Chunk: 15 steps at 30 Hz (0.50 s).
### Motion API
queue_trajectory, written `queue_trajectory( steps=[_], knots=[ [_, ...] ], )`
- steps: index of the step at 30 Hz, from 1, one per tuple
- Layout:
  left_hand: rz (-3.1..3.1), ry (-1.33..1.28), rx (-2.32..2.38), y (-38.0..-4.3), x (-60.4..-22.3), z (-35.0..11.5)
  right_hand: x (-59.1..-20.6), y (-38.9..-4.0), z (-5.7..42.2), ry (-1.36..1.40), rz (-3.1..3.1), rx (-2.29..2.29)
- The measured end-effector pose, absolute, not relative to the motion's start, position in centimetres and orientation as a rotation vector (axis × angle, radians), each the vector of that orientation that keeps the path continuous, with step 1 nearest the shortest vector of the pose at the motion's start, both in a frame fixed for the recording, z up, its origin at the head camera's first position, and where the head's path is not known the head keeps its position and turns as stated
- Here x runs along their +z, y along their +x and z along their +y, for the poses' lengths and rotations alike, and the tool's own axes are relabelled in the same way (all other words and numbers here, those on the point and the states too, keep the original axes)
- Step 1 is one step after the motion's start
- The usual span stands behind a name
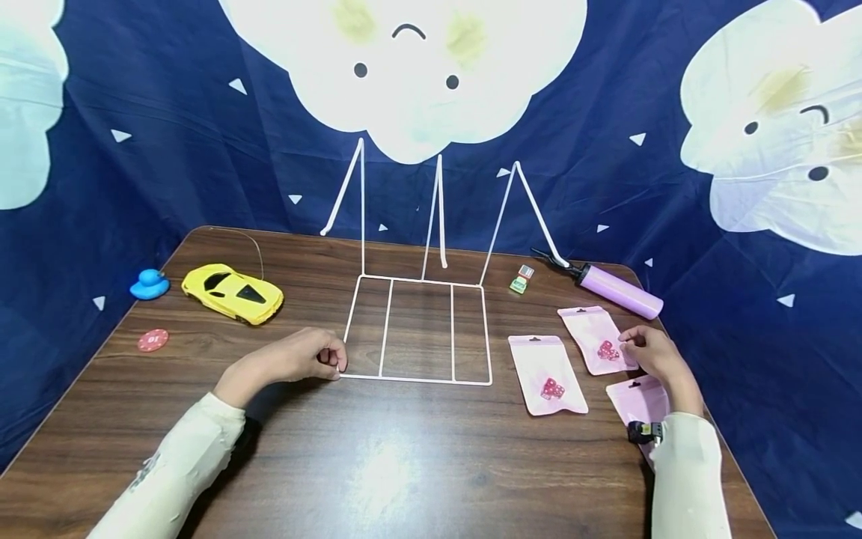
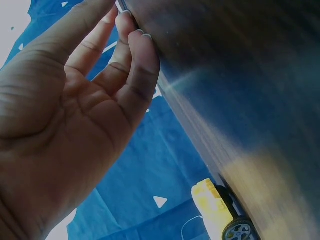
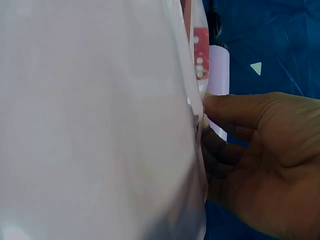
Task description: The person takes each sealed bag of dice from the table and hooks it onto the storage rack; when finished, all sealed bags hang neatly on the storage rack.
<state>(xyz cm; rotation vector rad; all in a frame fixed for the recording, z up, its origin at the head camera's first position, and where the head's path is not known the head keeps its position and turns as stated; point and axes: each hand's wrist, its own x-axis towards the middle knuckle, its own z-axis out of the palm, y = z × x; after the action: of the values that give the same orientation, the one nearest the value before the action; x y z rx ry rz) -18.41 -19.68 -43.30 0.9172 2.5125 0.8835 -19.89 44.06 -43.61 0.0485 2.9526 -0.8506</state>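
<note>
Sleeve [image 1: 688, 471] overlaps near pouch [image 1: 633, 403]; left hand [image 1: 303, 355] pinches rack [image 1: 453, 329], right hand [image 1: 656, 355] far pouch [image 1: 590, 332] (pump [image 1: 621, 290] beyond).

- In the head view, the dark-brown wood-grain tabletop [image 1: 323, 479] is looked down on from the person's side, the patterned blue cloth backdrop [image 1: 168, 112] being faced beyond; the bare left hand [image 1: 303, 355] and right hand [image 1: 653, 355] are both taken in.
- In the left wrist view, the left hand is seen palm-side, very near, with the tabletop tipped steeply at right.
- In the right wrist view, the left side is filled by a pale pink plastic pouch [image 3: 100, 120] close to the lens.
- The yellow plastic toy car [image 1: 232, 293] is shared by head and left wrist views, the lilac cylindrical pump [image 1: 619, 290] by head and right wrist.
</note>
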Motion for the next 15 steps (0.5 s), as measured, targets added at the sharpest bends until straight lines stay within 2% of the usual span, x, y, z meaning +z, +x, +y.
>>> queue_trajectory(
  steps=[15],
  knots=[
    [2.505, 0.911, 0.887, -18.52, -43.56, -19.66, -43.18, -19.87, 43.63, 0.102, 2.972, -0.837]
  ],
)
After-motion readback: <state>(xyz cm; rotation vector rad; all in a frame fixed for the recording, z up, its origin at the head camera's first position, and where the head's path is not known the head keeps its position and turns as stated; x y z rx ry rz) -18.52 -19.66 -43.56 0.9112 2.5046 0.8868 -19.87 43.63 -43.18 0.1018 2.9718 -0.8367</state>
